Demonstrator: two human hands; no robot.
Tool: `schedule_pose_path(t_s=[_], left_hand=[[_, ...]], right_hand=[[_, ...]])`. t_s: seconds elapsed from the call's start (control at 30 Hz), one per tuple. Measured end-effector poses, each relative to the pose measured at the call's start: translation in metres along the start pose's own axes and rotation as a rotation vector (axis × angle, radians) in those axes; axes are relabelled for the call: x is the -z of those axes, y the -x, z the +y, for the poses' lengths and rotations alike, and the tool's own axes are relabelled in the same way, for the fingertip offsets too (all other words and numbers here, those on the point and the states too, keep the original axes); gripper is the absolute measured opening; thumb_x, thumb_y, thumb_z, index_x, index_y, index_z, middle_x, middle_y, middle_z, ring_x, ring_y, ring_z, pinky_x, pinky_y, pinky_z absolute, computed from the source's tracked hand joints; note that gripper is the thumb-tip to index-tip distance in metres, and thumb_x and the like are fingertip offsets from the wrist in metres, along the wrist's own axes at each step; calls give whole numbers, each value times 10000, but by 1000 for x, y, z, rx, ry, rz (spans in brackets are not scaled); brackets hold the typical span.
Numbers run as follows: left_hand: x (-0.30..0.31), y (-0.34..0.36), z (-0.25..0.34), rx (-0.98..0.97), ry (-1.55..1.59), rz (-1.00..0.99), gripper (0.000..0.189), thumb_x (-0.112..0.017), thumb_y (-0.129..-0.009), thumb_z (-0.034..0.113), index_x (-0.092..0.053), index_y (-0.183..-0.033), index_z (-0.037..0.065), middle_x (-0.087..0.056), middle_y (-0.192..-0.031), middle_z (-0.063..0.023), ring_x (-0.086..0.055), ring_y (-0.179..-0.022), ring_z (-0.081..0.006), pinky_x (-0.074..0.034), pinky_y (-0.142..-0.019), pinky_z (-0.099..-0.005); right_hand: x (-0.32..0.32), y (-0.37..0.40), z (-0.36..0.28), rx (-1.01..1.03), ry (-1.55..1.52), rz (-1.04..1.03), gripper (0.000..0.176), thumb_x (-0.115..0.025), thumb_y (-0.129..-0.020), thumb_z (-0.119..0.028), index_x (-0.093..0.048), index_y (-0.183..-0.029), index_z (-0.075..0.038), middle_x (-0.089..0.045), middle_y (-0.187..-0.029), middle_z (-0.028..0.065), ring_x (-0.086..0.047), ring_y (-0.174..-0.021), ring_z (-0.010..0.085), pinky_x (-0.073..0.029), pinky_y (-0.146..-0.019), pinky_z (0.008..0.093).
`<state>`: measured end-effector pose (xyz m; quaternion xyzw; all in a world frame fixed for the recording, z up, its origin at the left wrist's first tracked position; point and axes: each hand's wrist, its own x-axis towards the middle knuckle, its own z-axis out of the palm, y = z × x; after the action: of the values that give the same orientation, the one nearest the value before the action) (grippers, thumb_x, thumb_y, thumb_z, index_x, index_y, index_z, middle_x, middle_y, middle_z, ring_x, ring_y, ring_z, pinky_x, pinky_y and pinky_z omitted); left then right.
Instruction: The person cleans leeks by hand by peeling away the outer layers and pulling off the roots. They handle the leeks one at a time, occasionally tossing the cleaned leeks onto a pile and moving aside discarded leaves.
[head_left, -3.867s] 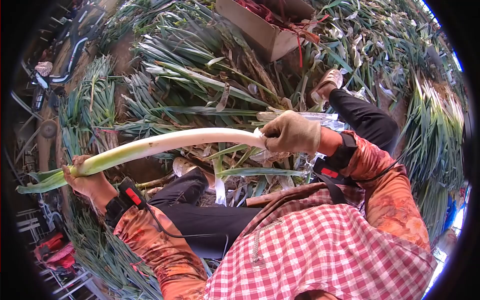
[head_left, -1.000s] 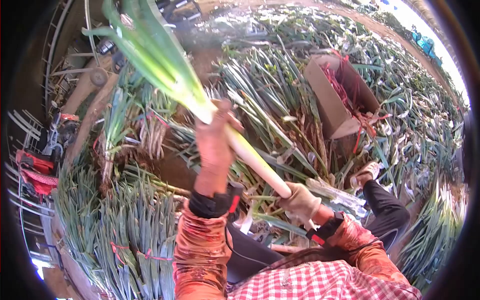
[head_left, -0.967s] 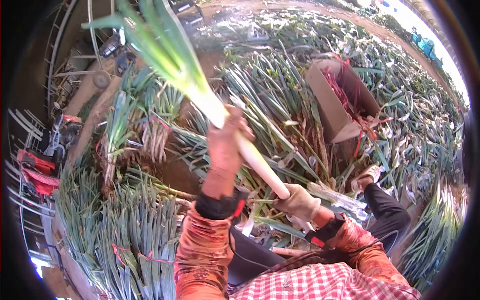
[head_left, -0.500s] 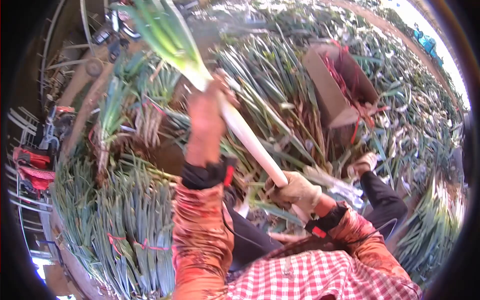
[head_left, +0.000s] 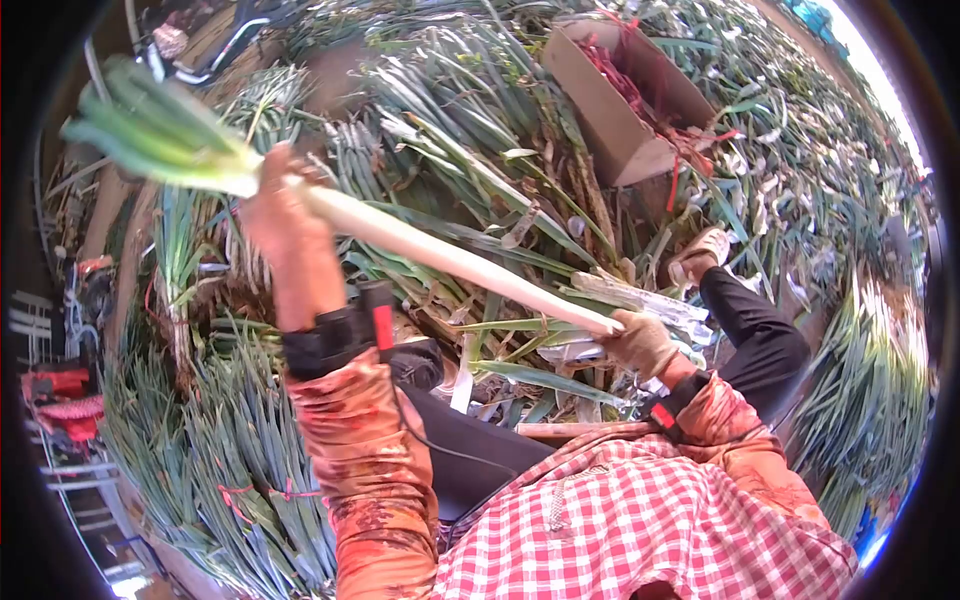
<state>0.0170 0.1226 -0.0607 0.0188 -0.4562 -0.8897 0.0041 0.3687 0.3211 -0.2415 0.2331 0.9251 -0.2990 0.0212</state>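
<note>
One long leek with white shaft and green leaf fan, held in the air, slanting from upper left down to lower right, clear of the ground; left hand closed round the shaft just where white turns to green, the leaf fan spreading beyond it to the left; right hand, in a beige knitted glove, closed round the root end of the shaft, lower and nearer the body; bare white shaft spans the gap between both hands. One black wrist strap with red tab on the left forearm; a like strap on the right wrist. One open brown cardboard box holding red strings, on the ground well beyond the leek. Several bundles of green leeks tied with red string, lying below the left arm. Many loose green leeks and trimmed leaves cover the ground under the held leek. One sandalled foot, just past the right hand.
</note>
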Motion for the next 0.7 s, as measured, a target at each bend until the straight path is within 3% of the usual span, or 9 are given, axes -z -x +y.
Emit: schedule_pose_path(t_s=[0.03, 0.1, 0.17, 0.23, 0.4, 0.47, 0.57, 0.63, 0.7], left_hand=[[3, -1, 12, -29, -11, 3, 199, -666, -715, 56, -506, -832, 53, -475, -592, -2, -466, -478, -117, -411, -452, -266], [3, 3, 18, 35, 10, -19, 152, -653, -734, 74, -511, -789, 70, -470, -602, 1, -447, -501, -117, -412, -506, -283], [-4, 13, 13, -3, 14, -8, 125, -629, -762, 66, -508, -790, 56, -462, -609, 5, -442, -512, -116, -405, -526, -277], [-3, 10, 20, -67, 14, -7, 159, -635, -751, 58, -505, -840, 42, -449, -622, -15, -452, -501, -125, -398, -468, -272], [9, 1, 34, -190, -165, 74, 171, -642, -749, 69, -510, -855, 43, -455, -630, -14, -466, -497, -127, -413, -446, -271], [-2, 11, 25, -225, -145, -6, 159, -646, -742, 63, -524, -844, 45, -458, -620, -13, -483, -500, -135, -422, -441, -270], [-24, 23, 18, -224, -149, -59, 169, -652, -734, 58, -531, -852, 55, -462, -618, -9, -476, -497, -128, -417, -437, -257], [-31, 27, 17, -179, -143, -59, 195, -672, -715, 68, -542, -862, 69, -469, -624, 2, -459, -491, -100, -404, -440, -235], [-35, 27, 17, -154, -108, -78, 212, -675, -712, 76, -545, -879, 68, -461, -618, 3, -446, -487, -93, -397, -448, -230]], right_hand=[[-7, 5, 34, 69, 127, 25, 280, -636, -760, -341, -614, -824, -69, -609, -664, 147, -597, -595, 275, -473, -568, 340], [14, 14, 47, -232, 115, -102, 256, -572, -796, -329, -600, -765, -75, -604, -703, 159, -598, -660, 320, -470, -584, 404], [-1, -2, 105, -142, 205, -125, 257, -574, -802, -330, -631, -852, -84, -622, -797, 185, -607, -721, 313, -478, -637, 375], [17, 4, 139, -502, 304, -113, 361, -603, -779, -324, -591, -1052, -89, -603, -967, 220, -601, -847, 324, -467, -764, 340], [67, -13, 159, -391, 285, -1, 585, -594, -740, -277, -422, -1251, -51, -546, -1126, 215, -566, -994, 308, -401, -910, 349], [96, -53, 43, -204, -55, 127, 581, -613, -763, -275, -436, -1213, 47, -570, -1085, 215, -553, -1031, 273, -419, -893, 316], [90, -67, -66, 43, -812, 38, 459, -531, -864, -352, -497, -1169, -10, -600, -1029, 162, -585, -952, 217, -454, -819, 291], [67, -82, -71, 313, -159, 334, 433, -410, -894, -442, -612, -958, -65, -594, -877, 164, -579, -773, 344, -460, -711, 387], [64, -70, -74, -118, -166, 2, 457, -427, -874, -461, -632, -835, -54, -599, -772, 173, -584, -733, 340, -457, -688, 400]])
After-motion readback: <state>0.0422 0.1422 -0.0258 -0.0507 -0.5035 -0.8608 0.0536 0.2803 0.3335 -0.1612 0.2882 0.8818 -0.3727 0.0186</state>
